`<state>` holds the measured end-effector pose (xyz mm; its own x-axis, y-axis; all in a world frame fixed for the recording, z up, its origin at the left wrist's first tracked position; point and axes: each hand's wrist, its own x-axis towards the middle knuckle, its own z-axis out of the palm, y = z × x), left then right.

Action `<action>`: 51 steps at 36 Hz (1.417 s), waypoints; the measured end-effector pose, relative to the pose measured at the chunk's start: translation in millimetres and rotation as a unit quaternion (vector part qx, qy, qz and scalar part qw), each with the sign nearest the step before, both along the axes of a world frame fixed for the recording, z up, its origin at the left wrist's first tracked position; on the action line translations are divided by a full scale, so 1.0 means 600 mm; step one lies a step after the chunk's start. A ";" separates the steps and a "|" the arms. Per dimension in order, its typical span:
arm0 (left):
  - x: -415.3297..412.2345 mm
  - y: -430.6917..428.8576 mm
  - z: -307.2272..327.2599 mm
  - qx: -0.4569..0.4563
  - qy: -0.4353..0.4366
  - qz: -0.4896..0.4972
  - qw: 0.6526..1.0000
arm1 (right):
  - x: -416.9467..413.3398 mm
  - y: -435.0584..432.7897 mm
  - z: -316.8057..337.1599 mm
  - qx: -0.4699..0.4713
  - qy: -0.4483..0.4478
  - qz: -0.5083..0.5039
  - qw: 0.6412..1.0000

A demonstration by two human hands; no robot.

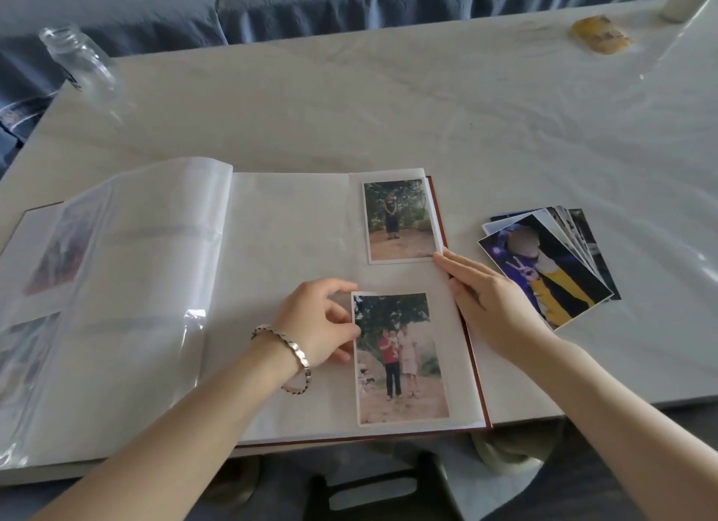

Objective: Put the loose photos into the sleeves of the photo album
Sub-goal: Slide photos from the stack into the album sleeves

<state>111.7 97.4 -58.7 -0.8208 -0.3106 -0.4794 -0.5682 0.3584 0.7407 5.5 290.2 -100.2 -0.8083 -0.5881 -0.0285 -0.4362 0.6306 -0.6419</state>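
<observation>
Album (279, 225) lies open at the near edge of a white table (388, 104), its spine left of centre. The right page carries two portrait prints, one above the other, along the outer margin. The upper photo (400, 221) sits at the page's top right corner. The lower photo (400, 359) sits below it, slightly tilted, close to the bottom edge. Whether either print is already under clear film cannot be told from this view.

The left hand (318, 322), with a bracelet (295, 353) on its wrist, grips the lower photo by its left edge, with the thumb at the top left corner and the fingers curled against the edge. The right hand (481, 291) lies flat on the page's outer margin, fingers straight and close together. Its fingertips touch the lower right corner of the upper photo.

Over the left pages a glossy film (116, 287) bulges upward, and blurred prints show through it at far left.

A fanned stack (551, 264) of loose photos rests on the table just right of the album, beside the right hand. A clear glass bottle (77, 58) stands at the table's far left corner, and a yellowish lump (600, 34) lies at the far right. A blue sofa (311, 3) runs behind the table.
</observation>
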 end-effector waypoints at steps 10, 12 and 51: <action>-0.005 0.027 -0.009 0.024 0.038 0.055 0.997 | 0.000 0.001 -0.005 -0.020 0.013 0.007 1.000; -0.007 0.027 -0.008 0.020 0.035 0.053 0.998 | -0.001 0.001 -0.005 -0.026 0.013 0.009 1.000; 0.012 0.066 -0.011 -0.097 0.050 0.088 0.990 | 0.003 0.004 -0.007 -0.028 0.001 0.004 1.000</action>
